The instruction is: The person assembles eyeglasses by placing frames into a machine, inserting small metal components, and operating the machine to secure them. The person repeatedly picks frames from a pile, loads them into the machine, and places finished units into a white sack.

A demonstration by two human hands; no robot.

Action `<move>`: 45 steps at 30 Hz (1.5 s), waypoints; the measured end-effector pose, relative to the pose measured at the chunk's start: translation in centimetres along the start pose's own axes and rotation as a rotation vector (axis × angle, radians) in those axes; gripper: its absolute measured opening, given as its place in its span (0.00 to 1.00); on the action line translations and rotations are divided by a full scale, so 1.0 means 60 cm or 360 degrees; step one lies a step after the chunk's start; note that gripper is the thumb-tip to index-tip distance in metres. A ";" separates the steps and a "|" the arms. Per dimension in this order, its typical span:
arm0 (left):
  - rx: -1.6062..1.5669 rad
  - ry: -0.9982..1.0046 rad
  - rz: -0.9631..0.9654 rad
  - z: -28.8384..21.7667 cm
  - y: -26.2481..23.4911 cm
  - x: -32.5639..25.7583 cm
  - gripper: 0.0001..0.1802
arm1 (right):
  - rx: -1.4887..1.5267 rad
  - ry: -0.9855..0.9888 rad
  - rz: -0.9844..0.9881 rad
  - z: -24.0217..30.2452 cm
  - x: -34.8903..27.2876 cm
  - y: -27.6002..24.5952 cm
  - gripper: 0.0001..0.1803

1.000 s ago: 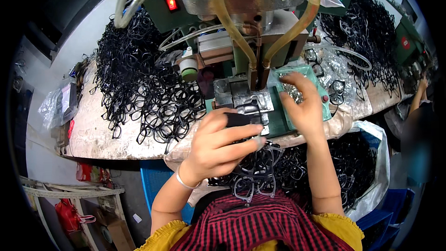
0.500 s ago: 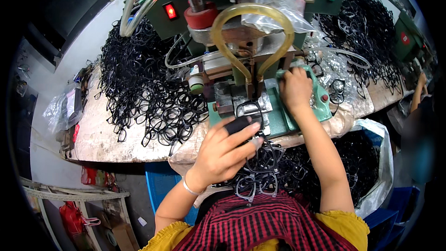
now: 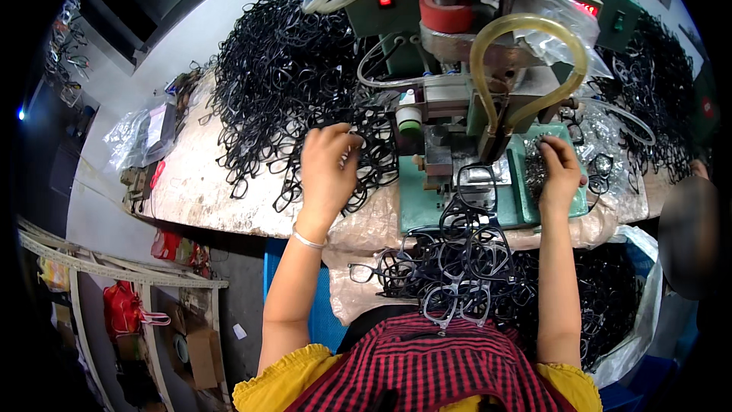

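My left hand (image 3: 328, 172) is at the near edge of a big pile of black eyeglass frames (image 3: 286, 80), its fingers curved and apart from the thumb. I cannot see anything held in it. Over a green tray (image 3: 576, 136) of small metal pieces (image 3: 535, 172), my right hand (image 3: 560, 175) has its fingertips bent together; what they pinch is hidden. Between the hands, a black eyeglass frame (image 3: 476, 191) stands at the press's metal fixture (image 3: 488, 174), just below the press tip (image 3: 494, 145). More frames (image 3: 457, 259) hang below it toward my lap.
A green press (image 3: 419, 202) with a curved yellow hose (image 3: 526, 19) fills the middle of the bench. At right stand another pile of frames (image 3: 648, 84) and a white sack (image 3: 648, 267) of frames. Plastic bags (image 3: 141, 137) lie at left. Part of another person shows at far right.
My left hand has left the eyeglass frame at the fixture and moved left to the pile. My right hand stays at the tray, its fingers now more visible. The whole view has shifted.
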State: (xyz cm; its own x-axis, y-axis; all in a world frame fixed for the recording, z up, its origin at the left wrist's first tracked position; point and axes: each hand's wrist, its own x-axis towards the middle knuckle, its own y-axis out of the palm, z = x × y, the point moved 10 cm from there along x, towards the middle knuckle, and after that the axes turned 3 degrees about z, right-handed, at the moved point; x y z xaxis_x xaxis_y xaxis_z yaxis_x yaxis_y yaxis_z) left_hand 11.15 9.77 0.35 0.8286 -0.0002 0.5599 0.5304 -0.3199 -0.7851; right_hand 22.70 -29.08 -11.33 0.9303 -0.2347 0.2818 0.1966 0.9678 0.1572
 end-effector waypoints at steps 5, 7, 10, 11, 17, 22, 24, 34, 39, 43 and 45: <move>0.0377 -0.0077 0.0419 0.094 0.153 -0.014 0.08 | -0.0571 0.0064 -0.0006 0.040 -0.038 -0.024 0.08; 0.0234 -0.0109 0.0273 0.114 0.115 -0.018 0.07 | -0.0813 -0.0199 -0.0004 0.065 -0.067 -0.065 0.07; 0.0166 -0.0067 -0.0260 0.129 0.011 -0.015 0.04 | -0.0868 -0.0049 -0.0150 0.067 -0.102 -0.155 0.07; 0.0085 -0.0091 -0.0324 0.128 -0.009 -0.008 0.03 | -0.0829 -0.0045 -0.0085 0.073 -0.103 -0.153 0.07; -0.0953 -0.0553 -0.0319 0.098 0.034 0.006 0.10 | -0.0473 -0.0293 0.0436 0.203 -0.096 0.081 0.14; -0.1603 -0.0960 -0.0512 0.090 0.120 -0.112 0.07 | 0.0173 -0.0080 0.0389 0.165 -0.088 0.148 0.18; -0.1666 -0.0980 -0.0507 0.099 0.129 -0.119 0.09 | 0.0127 -0.0100 0.0355 0.168 -0.085 0.143 0.21; -0.1751 0.0418 -0.0725 -0.165 -0.133 -0.024 0.09 | 0.0335 0.0124 0.0458 0.194 -0.098 0.172 0.28; -0.1036 0.0822 -0.0208 -0.266 -0.092 -0.027 0.08 | -0.0248 -0.0056 0.0653 0.204 -0.097 0.141 0.21; -0.0925 0.1135 0.0043 -0.307 -0.013 -0.027 0.13 | -0.1696 -0.0521 0.0232 0.118 -0.042 0.011 0.11; -0.0962 0.1124 0.0037 -0.304 -0.003 -0.025 0.13 | -0.1733 -0.0634 0.0136 0.097 -0.040 -0.023 0.08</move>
State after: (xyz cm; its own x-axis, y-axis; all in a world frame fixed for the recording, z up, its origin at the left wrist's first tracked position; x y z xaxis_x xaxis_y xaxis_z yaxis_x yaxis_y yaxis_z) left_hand 6.52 -7.43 4.49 0.4314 -0.5261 0.7329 0.1671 -0.7517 -0.6379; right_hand 18.41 -30.37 -6.68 0.8282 0.0104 0.5603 0.4801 0.5024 -0.7191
